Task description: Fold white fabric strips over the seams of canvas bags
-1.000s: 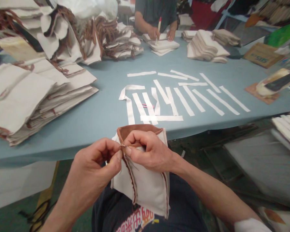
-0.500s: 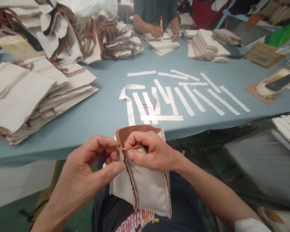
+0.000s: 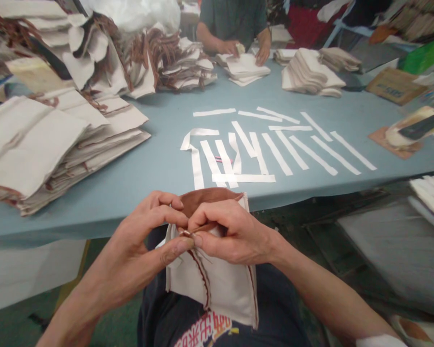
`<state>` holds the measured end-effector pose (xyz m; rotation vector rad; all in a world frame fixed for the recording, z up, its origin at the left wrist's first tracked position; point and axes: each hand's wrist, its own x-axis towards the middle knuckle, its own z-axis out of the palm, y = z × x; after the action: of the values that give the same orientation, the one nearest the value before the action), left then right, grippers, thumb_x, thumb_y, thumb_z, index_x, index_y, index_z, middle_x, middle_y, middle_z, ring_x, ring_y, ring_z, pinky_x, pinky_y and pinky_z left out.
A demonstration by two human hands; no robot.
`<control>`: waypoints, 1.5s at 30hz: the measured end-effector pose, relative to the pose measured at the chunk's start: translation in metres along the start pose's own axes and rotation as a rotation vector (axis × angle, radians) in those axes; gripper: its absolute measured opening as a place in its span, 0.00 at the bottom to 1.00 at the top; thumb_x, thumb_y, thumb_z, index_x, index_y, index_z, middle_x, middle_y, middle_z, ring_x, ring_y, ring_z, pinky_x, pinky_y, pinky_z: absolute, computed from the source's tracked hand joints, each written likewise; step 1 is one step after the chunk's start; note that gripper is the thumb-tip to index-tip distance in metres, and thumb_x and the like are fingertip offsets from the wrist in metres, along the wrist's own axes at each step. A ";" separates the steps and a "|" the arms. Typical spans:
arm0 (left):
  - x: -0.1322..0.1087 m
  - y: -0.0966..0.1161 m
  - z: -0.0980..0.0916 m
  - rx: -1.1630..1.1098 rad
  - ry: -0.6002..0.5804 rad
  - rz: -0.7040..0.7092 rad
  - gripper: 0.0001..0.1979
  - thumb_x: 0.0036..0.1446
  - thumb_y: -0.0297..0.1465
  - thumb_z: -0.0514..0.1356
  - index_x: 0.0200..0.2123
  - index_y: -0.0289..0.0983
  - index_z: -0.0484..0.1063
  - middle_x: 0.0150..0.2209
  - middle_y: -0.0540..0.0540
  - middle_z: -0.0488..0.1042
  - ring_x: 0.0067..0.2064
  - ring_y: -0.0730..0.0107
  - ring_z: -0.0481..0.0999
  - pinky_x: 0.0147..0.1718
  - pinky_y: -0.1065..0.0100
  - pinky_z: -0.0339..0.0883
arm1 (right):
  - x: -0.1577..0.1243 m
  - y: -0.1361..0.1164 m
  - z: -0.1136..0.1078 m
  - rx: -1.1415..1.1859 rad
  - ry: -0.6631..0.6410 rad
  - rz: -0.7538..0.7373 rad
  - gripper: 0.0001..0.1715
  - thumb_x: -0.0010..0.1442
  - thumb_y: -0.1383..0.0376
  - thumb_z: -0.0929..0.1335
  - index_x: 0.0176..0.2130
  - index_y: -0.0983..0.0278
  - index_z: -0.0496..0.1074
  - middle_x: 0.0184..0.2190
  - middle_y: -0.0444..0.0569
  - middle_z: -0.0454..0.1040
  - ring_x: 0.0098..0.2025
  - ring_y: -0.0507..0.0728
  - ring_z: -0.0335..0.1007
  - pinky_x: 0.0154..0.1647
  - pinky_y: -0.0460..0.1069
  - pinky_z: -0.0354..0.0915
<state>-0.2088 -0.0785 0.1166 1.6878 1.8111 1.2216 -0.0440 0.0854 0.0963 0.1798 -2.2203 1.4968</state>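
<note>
Dark garment (image 3: 278, 303), bright lettering (image 3: 202, 330)
From afar I see a bare left hand (image 3: 139, 236) and a bare right hand (image 3: 233, 236), a white sleeve (image 3: 379, 341) on the right arm (image 3: 321, 284), and the lettering in pink and white (partly cut off below) with touches of orange and yellow.

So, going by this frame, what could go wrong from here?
The right hand pinches the cream pouch near its brown rim, with the left hand crowded close; a slip there might pull the fabric askew. The white strips lie loose, some near the table's front edge, so a sleeve or hand could brush them off. The fanned stack at left might slide if bumped.
</note>
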 end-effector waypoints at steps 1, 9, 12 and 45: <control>0.000 -0.001 -0.001 0.002 -0.014 0.009 0.03 0.69 0.33 0.68 0.39 0.47 0.81 0.50 0.53 0.77 0.53 0.71 0.77 0.53 0.75 0.69 | 0.000 0.000 -0.001 0.002 -0.006 0.008 0.04 0.66 0.69 0.69 0.37 0.63 0.72 0.28 0.39 0.73 0.26 0.47 0.63 0.30 0.44 0.61; 0.001 0.007 -0.003 0.087 -0.072 0.089 0.08 0.72 0.29 0.61 0.37 0.45 0.76 0.33 0.59 0.77 0.36 0.75 0.75 0.37 0.74 0.67 | 0.000 -0.001 -0.003 -0.001 0.006 0.029 0.05 0.66 0.66 0.69 0.36 0.62 0.70 0.28 0.39 0.72 0.27 0.48 0.64 0.30 0.44 0.60; -0.001 0.013 -0.005 0.173 -0.064 0.100 0.07 0.71 0.28 0.61 0.39 0.45 0.76 0.34 0.60 0.78 0.36 0.77 0.75 0.38 0.75 0.66 | -0.001 -0.003 -0.004 -0.028 0.010 0.001 0.05 0.66 0.66 0.69 0.36 0.63 0.72 0.28 0.40 0.74 0.27 0.48 0.66 0.30 0.44 0.61; 0.011 0.027 0.016 -0.093 -0.168 -0.274 0.14 0.66 0.42 0.66 0.32 0.39 0.75 0.26 0.55 0.71 0.26 0.74 0.66 0.22 0.74 0.60 | -0.008 0.003 -0.016 0.072 -0.018 0.227 0.10 0.59 0.61 0.72 0.32 0.61 0.68 0.27 0.37 0.68 0.31 0.50 0.62 0.35 0.47 0.57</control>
<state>-0.1822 -0.0651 0.1323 1.3927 1.7837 1.0008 -0.0336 0.0997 0.0951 -0.0390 -2.2639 1.7012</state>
